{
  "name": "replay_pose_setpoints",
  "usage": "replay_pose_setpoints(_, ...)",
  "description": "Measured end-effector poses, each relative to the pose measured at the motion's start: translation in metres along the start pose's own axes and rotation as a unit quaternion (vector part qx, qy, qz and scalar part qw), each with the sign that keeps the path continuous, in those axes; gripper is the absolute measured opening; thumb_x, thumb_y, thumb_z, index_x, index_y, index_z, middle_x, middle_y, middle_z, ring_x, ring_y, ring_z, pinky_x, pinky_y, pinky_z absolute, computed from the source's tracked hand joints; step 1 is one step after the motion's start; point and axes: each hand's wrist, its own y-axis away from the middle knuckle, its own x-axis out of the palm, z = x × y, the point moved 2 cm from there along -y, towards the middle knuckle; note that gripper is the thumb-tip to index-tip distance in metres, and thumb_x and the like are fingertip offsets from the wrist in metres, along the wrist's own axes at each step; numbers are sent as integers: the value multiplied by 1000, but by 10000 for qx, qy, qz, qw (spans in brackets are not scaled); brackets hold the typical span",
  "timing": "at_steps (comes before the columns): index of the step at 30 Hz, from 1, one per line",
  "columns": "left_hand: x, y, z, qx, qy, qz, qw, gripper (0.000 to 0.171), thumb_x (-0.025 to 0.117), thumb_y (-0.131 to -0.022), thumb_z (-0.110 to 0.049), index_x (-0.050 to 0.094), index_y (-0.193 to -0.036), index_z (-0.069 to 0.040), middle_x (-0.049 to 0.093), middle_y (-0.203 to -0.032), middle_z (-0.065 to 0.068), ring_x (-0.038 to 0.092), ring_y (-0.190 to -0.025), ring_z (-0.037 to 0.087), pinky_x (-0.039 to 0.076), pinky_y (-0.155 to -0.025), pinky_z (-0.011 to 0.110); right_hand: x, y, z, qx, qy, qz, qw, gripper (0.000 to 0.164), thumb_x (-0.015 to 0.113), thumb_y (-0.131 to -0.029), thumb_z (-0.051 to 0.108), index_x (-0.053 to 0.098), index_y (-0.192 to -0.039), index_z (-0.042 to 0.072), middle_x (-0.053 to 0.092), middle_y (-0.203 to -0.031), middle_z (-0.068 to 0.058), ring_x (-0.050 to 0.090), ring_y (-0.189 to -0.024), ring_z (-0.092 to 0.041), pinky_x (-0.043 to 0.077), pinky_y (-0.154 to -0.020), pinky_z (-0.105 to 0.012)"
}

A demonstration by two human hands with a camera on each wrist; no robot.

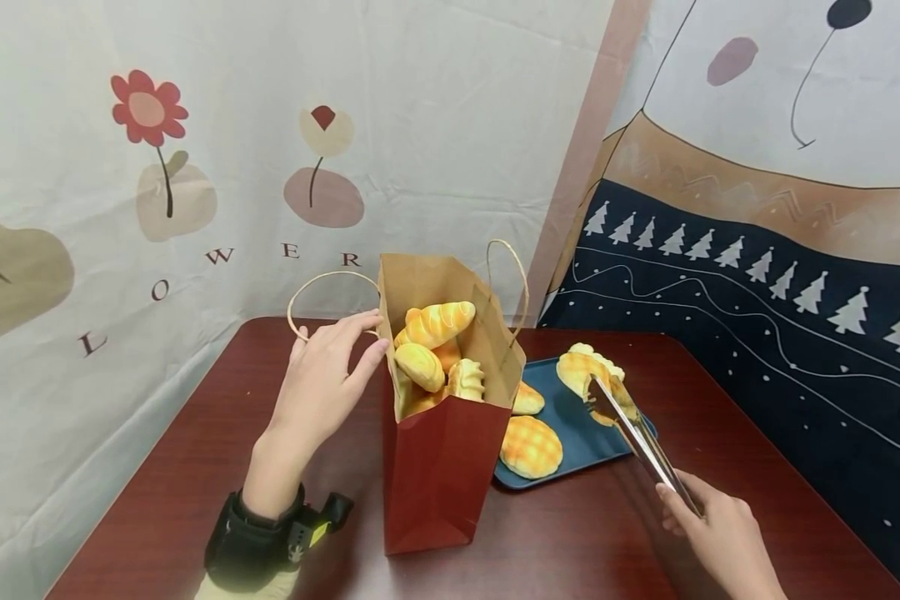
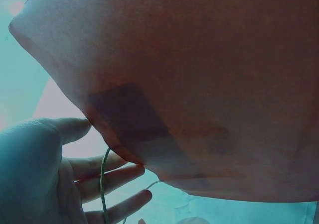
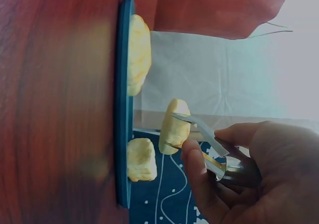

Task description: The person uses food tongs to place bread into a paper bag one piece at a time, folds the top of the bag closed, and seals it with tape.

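Note:
A red paper bag (image 1: 438,475) stands upright, its brown inside showing several bread pieces, among them a striped roll (image 1: 440,324) and a smooth bun (image 1: 420,367). My left hand (image 1: 328,367) touches the bag's left rim with fairly straight fingers; a cord handle (image 2: 103,184) crosses them in the left wrist view. My right hand (image 1: 727,533) grips metal tongs (image 1: 645,450). Between the tongs' tips is an oval bread (image 3: 175,129), raised off the blue tray (image 1: 588,442). A pale, blocky bread (image 3: 142,159) sits on the tray close by.
A round, grid-topped bun (image 1: 531,447) lies at the tray's near left, with another bread (image 1: 527,399) behind it, partly hidden by the bag. The dark red table (image 1: 322,517) meets a printed cloth (image 1: 450,125) behind and a dark tree-patterned cloth (image 1: 750,317) on the right.

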Motion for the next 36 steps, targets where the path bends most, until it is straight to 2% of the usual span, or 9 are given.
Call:
replay_pose_setpoints(3, 0, 0, 0, -5, 7, 9, 10000, 44, 46, -97, -47, 55, -132, -21, 56, -137, -2, 49, -125, 28, 17, -109, 66, -2, 1, 2, -16, -115, -86, 9999, 58, 48, -95, 50, 54, -130, 5, 70, -72, 4, 63, -61, -2, 44, -59, -22)
replay_pose_setpoints(12, 0, 0, 0, -21, 28, 21, 10000, 44, 46, -97, -46, 55, -132, -21, 56, -137, -2, 49, -126, 28, 17, -109, 66, -8, 6, 17, -641, -398, -1109, 9910, 38, 55, -95, 39, 63, -119, 10, 66, -64, 9, 59, -55, 0, 39, -50, -22)
replay_pose_setpoints(16, 0, 0, -1, 2, 21, -2, 10000, 44, 47, -97, -45, 55, -132, -21, 56, -136, -2, 50, -125, 28, 17, -109, 66, -14, 7, 24, -832, -502, -1352, 9860, 34, 56, -95, 35, 64, -116, 11, 66, -62, 10, 58, -54, 0, 38, -44, -23)
replay_pose_setpoints(19, 1, 0, -1, 32, 4, -38, 10000, 43, 48, -97, -44, 56, -131, -20, 57, -136, -2, 51, -123, 28, 18, -109, 65, -19, 7, 30, -888, -636, -1408, 9840, 31, 57, -95, 34, 64, -116, 12, 67, -63, 9, 59, -55, 0, 39, -42, -23)
replay_pose_setpoints(28, 1, -1, 0, 30, -8, -37, 10000, 44, 47, -97, -46, 56, -131, -21, 57, -136, -2, 51, -123, 28, 18, -109, 65, -28, 10, 46, -777, -1121, -1183, 9836, 34, 55, -96, 35, 61, -119, 11, 69, -66, 6, 63, -55, -1, 43, -41, -26)
replay_pose_setpoints(36, 0, -1, 0, 15, 10, -28, 10000, 44, 46, -97, -47, 55, -132, -22, 56, -137, -2, 50, -124, 28, 18, -108, 66, -34, 14, 58, -1186, -1467, -1556, 9696, 25, 58, -95, 24, 63, -115, 11, 66, -65, 14, 63, -55, -1, 42, -41, -22)
